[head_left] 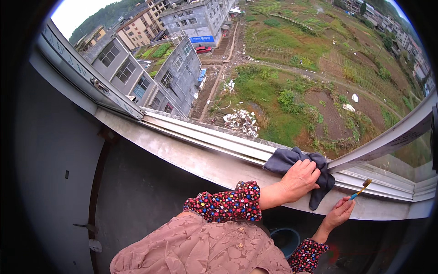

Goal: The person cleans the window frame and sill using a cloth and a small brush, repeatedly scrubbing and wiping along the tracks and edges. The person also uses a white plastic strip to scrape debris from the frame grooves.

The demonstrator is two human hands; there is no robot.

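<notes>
My left hand grips a dark grey cloth and presses it onto the white window track, close to the lower corner of the right sliding sash. Part of the cloth hangs over the inner sill. Lower and to the right, my right hand holds a toothbrush with a blue and yellow handle. Its brownish bristles point up, near the track under the right sash. The palm side of my left hand is hidden.
A blue bucket stands on the dark floor below the sill. At the left is another sash with a metal latch. Through the window opening, buildings and fields lie far below.
</notes>
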